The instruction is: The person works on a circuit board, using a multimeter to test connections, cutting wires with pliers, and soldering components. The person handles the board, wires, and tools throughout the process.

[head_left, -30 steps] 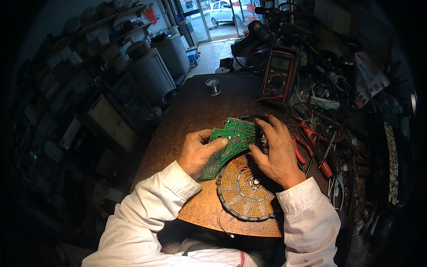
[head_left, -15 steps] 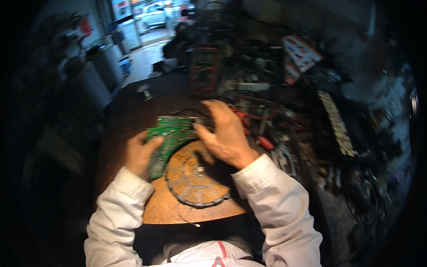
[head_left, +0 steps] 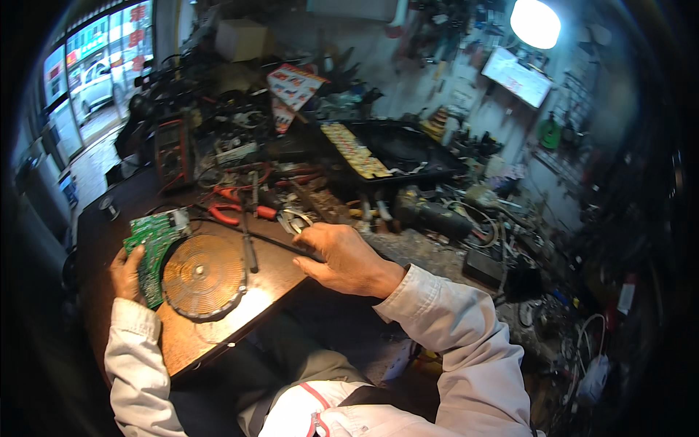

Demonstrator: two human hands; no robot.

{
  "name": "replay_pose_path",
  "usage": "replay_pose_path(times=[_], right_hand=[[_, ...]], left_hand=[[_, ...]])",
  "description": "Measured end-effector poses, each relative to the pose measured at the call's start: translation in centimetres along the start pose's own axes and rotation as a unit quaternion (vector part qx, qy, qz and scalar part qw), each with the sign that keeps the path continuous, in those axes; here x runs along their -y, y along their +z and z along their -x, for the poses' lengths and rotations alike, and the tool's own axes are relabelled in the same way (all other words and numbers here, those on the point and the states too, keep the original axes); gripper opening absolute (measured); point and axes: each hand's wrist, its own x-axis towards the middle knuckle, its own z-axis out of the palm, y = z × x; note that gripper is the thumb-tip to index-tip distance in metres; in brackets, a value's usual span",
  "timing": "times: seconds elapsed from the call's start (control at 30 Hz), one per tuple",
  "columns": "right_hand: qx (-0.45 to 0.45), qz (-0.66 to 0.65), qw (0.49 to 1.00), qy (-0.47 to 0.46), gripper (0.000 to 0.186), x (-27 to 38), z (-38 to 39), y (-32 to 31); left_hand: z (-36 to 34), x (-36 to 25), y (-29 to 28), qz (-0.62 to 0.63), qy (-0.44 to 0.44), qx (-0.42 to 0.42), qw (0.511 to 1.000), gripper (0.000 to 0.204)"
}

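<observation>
At left on the table (head_left: 175,336), the left hand (head_left: 127,277) grips the green board (head_left: 151,251), likely to steady it beside the round coil (head_left: 202,277). Farther right, the right hand (head_left: 348,262) appears closed around a black rod (head_left: 285,246).

In front of me on the table (head_left: 182,348), the circuit board (head_left: 151,255) is in my left hand (head_left: 127,277), with the coil disc (head_left: 204,280) just right of it. Behind the board are the spool (head_left: 109,207), leftward, and the multimeter (head_left: 172,153), farther back. Pliers (head_left: 224,212) lie behind the disc; my right hand (head_left: 349,262) is to its right.
</observation>
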Motion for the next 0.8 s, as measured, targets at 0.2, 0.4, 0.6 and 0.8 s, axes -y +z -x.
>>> replay_pose_path(times=[0.2, 0.4, 0.6, 0.8], right_hand=[[-0.05, 0.124, 0.979, 0.155, 0.031, -4.1, 8.1, -9.9], [-0.222, 0.076, 0.922, 0.307, 0.024, -11.6, 20.6, -22.4], [-0.326, 0.055, 0.876, 0.352, 0.025, -10.8, 24.6, -26.4], [-0.221, -0.02, 0.942, 0.251, 0.014, -3.3, 18.0, -21.0]], left_hand=[[-2.2, 2.5, -4.8, -0.029, 0.018, -0.013, 0.999, 0.034], [-4.2, 4.1, -5.0, 0.0, 0.004, 0.018, 1.0, 0.036], [-2.3, 1.2, -5.4, -0.048, -0.006, -0.005, 0.999, 0.039], [0.1, -0.7, 0.0, -0.143, 0.009, -0.069, 0.987, 0.034]])
